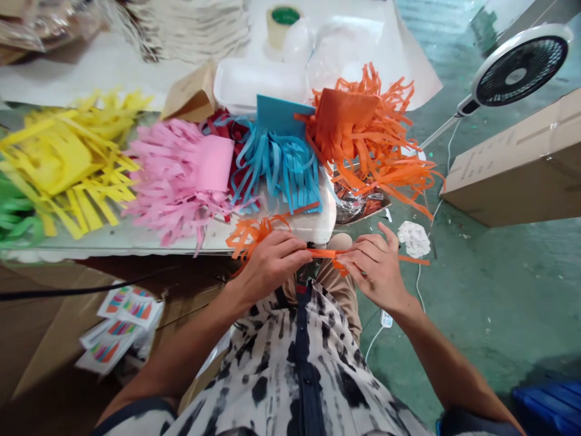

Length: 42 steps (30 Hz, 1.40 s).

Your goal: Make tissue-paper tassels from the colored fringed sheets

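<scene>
Between my two hands, just off the table's front edge, stretches an orange paper tassel point(323, 254). My left hand point(276, 257) is closed around it, and its fringed end fans out past the knuckles on the left. My right hand point(374, 263) pinches the twisted part with thumb and fingers, and a thin orange strip sticks out beyond it to the right. Behind my hands lie fringed paper bundles: blue point(276, 163), pink point(177, 175), yellow point(68, 157) and a large orange pile point(363, 133). What lies inside my left palm is hidden.
A white plastic tray point(261, 82), a brown cardboard piece point(190, 94) and a tape roll point(279, 27) are on the table. A fan point(517, 75) and a cardboard box point(517, 163) stand to the right. Printed packets point(120, 324) lie below left; a cable point(420, 290) crosses the floor.
</scene>
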{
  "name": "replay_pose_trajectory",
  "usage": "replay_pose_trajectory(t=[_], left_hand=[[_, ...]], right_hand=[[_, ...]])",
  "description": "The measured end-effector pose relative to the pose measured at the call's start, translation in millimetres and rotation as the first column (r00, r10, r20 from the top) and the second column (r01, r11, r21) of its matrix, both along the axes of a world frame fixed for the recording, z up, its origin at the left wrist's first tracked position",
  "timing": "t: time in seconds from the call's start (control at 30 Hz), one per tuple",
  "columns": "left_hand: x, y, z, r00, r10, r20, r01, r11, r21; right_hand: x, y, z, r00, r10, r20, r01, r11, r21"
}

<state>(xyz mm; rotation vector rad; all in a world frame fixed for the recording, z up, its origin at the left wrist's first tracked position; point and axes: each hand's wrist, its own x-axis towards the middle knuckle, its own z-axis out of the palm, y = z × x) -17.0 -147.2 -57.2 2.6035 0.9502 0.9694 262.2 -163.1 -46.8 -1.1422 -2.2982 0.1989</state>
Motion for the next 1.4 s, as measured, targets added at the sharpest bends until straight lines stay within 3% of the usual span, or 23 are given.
replay_pose_trajectory(t=[0.17,0.4,0.6,0.83,0.93,1.03,1.13,1.27,1.4], left_hand=[[0,2,2.2,1.0,0.005,0.026,-0.003,0.999,-0.054],[5,3,17.2,0.987,0.141,-0.077,-0.152,0.973,-0.176],[12,4,33.7,0.964,0.195,-0.18,-0.245,0.915,-0.322],[20,2,36.9,0.939,0.283,-0.198,-0.337,0.875,-0.348],[23,-2,31.0,0.951,0.277,-0.136,-0.305,0.911,-0.279],[26,-8,23.1,0.974,0.213,-0.075,-0.219,0.972,-0.082],[27,-17,18.2,0.97,0.226,-0.084,-0.222,0.973,0.055],[29,-27,15.6,0.969,0.227,-0.1,-0.221,0.973,0.067],[29,-30,7.0,0.966,0.241,-0.097,-0.231,0.968,0.1]], right_hand=[[-1,0,3.0,1.0,-0.011,0.011,0.011,0.999,-0.042],[-16,-3,19.5,0.982,-0.149,0.12,0.171,0.966,-0.193],[-30,-4,26.3,0.943,-0.238,0.234,0.283,0.941,-0.186],[-32,-7,20.7,0.909,-0.364,0.204,0.399,0.9,-0.174],[-31,-12,10.3,0.927,-0.356,0.115,0.366,0.927,-0.086],[-29,-16,-0.8,0.974,-0.227,0.006,0.226,0.97,0.089],[-28,-18,-4.6,0.981,-0.19,0.038,0.182,0.97,0.163],[-31,-20,-2.7,0.979,-0.174,0.106,0.155,0.973,0.169],[-37,-20,-5.7,0.984,-0.139,0.113,0.106,0.961,0.257]])
